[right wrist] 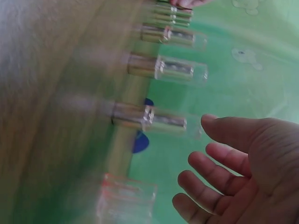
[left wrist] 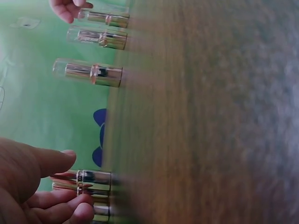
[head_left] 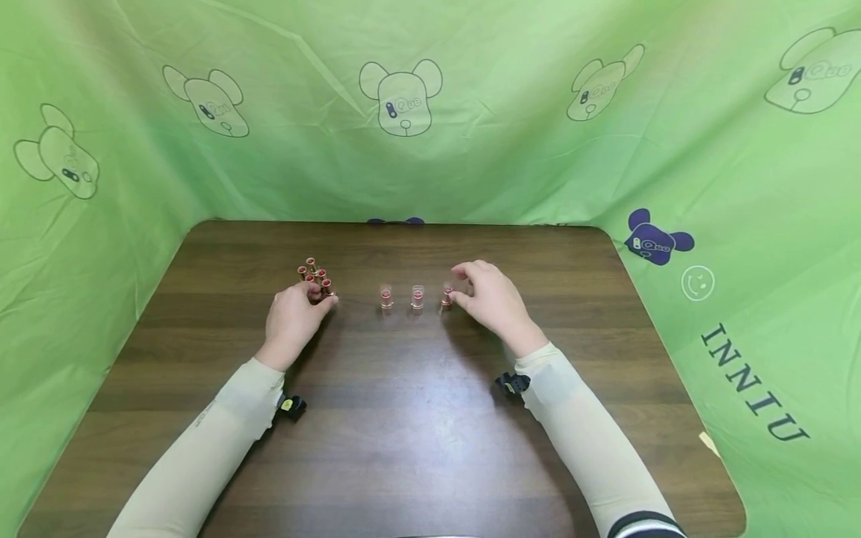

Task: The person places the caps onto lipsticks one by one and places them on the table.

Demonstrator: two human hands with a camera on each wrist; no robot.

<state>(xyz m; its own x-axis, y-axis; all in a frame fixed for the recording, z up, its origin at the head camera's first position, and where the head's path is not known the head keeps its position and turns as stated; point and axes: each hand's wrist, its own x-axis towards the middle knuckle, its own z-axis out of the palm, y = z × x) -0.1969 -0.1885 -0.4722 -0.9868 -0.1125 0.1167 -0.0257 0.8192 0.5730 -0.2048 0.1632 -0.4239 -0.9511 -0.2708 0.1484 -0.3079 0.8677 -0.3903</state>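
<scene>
Three gold lipstick tubes with clear caps stand upright in a row: a left one (head_left: 386, 300), a middle one (head_left: 418, 300) and a right one (head_left: 447, 299). My right hand (head_left: 494, 299) is beside the right tube, fingers spread and relaxed, thumb tip close to its clear cap in the right wrist view. At the left, several uncapped lipstick tubes (head_left: 322, 274) with red showing inside stand bunched together. Around the nearest of these is my left hand (head_left: 294, 321); its thumb and fingers lie apart on either side of the tube (left wrist: 97, 177), partly hiding the bunch.
Loose clear caps (right wrist: 126, 200) stand to the right of the row, hidden behind the right hand in the head view. Everything rests on a dark wooden table (head_left: 430, 433). Green printed cloth (head_left: 498, 164) hangs behind and along both sides.
</scene>
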